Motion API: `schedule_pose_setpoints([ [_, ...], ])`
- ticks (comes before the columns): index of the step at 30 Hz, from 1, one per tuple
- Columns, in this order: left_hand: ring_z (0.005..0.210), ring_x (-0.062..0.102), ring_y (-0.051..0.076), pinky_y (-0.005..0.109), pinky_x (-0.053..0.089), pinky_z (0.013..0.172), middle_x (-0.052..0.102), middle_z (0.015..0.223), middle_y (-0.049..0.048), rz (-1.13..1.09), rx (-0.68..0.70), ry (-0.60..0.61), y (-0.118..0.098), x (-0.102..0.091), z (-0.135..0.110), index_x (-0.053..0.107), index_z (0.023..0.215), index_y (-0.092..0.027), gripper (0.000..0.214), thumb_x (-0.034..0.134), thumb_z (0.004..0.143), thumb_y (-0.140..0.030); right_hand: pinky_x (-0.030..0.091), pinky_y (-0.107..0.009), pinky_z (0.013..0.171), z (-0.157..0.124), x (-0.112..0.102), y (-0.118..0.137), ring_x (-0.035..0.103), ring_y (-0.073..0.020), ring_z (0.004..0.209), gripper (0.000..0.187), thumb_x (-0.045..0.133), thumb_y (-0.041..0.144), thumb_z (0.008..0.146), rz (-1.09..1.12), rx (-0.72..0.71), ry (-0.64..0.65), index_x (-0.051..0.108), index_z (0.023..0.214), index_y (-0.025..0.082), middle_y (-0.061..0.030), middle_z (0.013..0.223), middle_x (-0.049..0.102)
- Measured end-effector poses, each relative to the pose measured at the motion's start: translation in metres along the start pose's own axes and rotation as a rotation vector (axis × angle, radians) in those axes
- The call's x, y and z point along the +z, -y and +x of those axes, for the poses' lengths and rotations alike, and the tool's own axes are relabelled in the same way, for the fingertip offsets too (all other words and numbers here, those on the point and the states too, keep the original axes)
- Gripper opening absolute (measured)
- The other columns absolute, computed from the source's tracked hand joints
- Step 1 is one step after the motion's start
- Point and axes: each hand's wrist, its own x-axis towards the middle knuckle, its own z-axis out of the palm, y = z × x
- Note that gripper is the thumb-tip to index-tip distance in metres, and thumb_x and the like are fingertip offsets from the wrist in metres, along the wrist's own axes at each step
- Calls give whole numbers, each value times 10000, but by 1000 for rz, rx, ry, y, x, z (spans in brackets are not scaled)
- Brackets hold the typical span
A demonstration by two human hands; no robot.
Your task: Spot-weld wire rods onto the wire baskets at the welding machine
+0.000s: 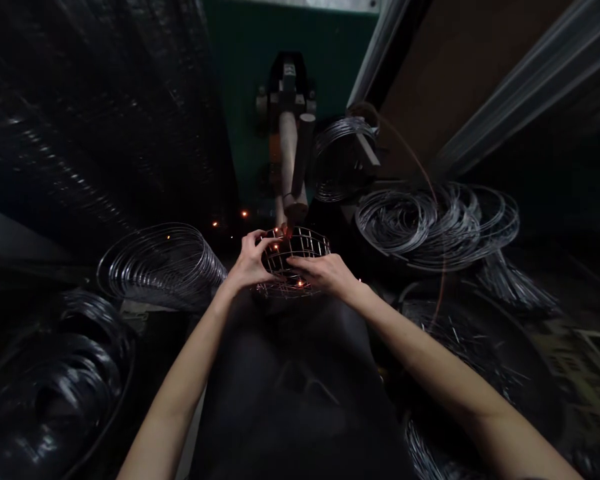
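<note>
A round wire basket sits between my hands, just above my lap and under the tip of a spot welder. My left hand grips the basket's left side, thumb and fingers curled around the wires. On the right side, my right hand holds the rim with its thumb reaching inward. Orange sparks glow at the welder's tip, inside the basket and in the air to the left. The exact spot where the tip meets the wire is too small to make out.
Stacked wire rings stand at left, above shiny wire coils. On the right lie more wire rings, a bundle of straight wires and a dark basin holding short wire pieces. A green machine body rises ahead.
</note>
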Motion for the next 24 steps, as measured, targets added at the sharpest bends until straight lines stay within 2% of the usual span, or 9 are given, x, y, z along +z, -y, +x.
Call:
schedule_pose_setpoints([
  [7, 1274, 355, 332, 513, 348, 1089, 357, 1289, 103, -44, -105, 38, 10, -6, 25, 521, 1251, -255, 946, 932, 411, -405, 491, -253, 607, 21, 1, -11, 708, -188, 815, 286, 552, 283, 913, 39, 79, -115, 656, 1177, 308, -4, 1019, 736],
  [12, 1269, 357, 327, 514, 328, 1097, 355, 1284, 102, -34, -44, -3, 18, -4, 30, 527, 1245, -260, 910, 924, 441, -412, 500, -250, 702, 18, 12, -14, 681, -177, 910, 254, 550, 248, 916, 157, 126, -298, 667, 1140, 274, -25, 1074, 717],
  [15, 1282, 341, 327, 514, 330, 1095, 345, 1301, 97, -32, -46, -6, 19, -3, 30, 519, 1251, -272, 918, 921, 439, -422, 493, -253, 712, 14, 18, -17, 656, -166, 860, 165, 573, 250, 894, 265, 196, -408, 696, 1004, 242, -53, 1014, 689],
  [18, 1281, 347, 324, 502, 329, 1100, 351, 1305, 98, -29, -103, -7, 25, -4, 39, 517, 1251, -253, 933, 920, 426, -422, 480, -263, 669, 25, 21, -24, 618, -163, 763, 80, 647, 265, 829, 373, 274, -485, 691, 878, 220, -44, 883, 641],
  [21, 1276, 362, 323, 495, 328, 1103, 367, 1310, 102, -9, -143, 11, 33, -8, 57, 509, 1251, -230, 944, 920, 419, -402, 466, -272, 678, 46, 22, -28, 590, -162, 734, 64, 680, 244, 780, 458, 373, -523, 682, 832, 206, -24, 809, 614],
  [24, 1271, 377, 323, 484, 320, 1110, 412, 1297, 108, 31, -73, 20, 31, -15, 67, 518, 1215, -196, 907, 913, 436, -440, 457, -284, 732, 52, 17, -20, 591, -167, 768, 59, 681, 229, 768, 495, 450, -497, 686, 814, 191, -25, 814, 633],
])
